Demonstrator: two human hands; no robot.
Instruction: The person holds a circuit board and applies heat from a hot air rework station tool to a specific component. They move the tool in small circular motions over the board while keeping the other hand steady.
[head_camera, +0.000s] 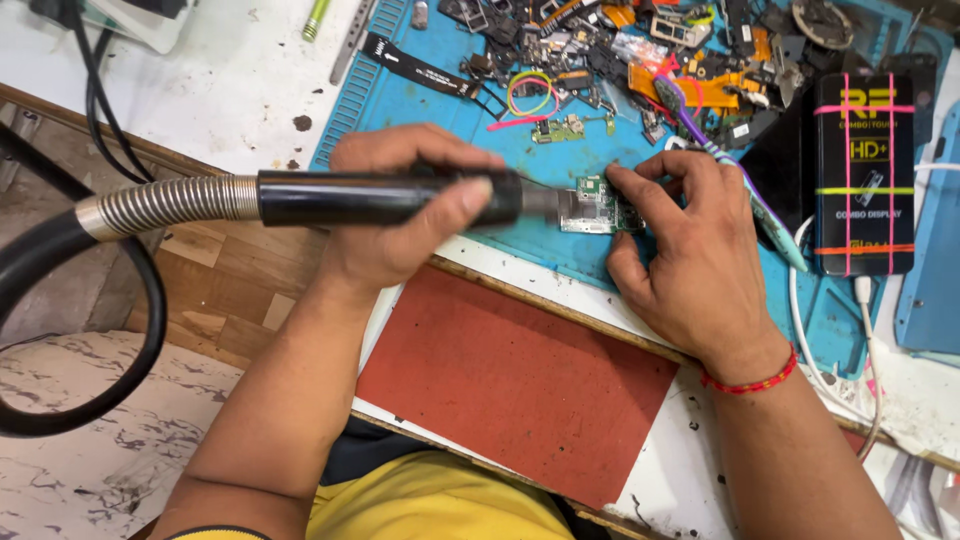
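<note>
My left hand (400, 215) grips a black hot-air wand (370, 198) with a ribbed metal hose (170, 203) trailing left. Its metal nozzle points right, right at a small green circuit board (598, 207) lying on the blue work mat (400, 100). My right hand (690, 255) rests on the mat and pins the board's right edge with its fingertips. A toothbrush with a purple and white handle (745, 190) lies under or beside that hand. A red thread band circles the right wrist.
A heap of small phone parts, flex cables and rubber bands (640, 50) fills the mat's far side. A black boxed phone display bound with coloured bands (863, 170) stands at right. A red pad (510, 375) lies near me. White cables (810, 340) run at right.
</note>
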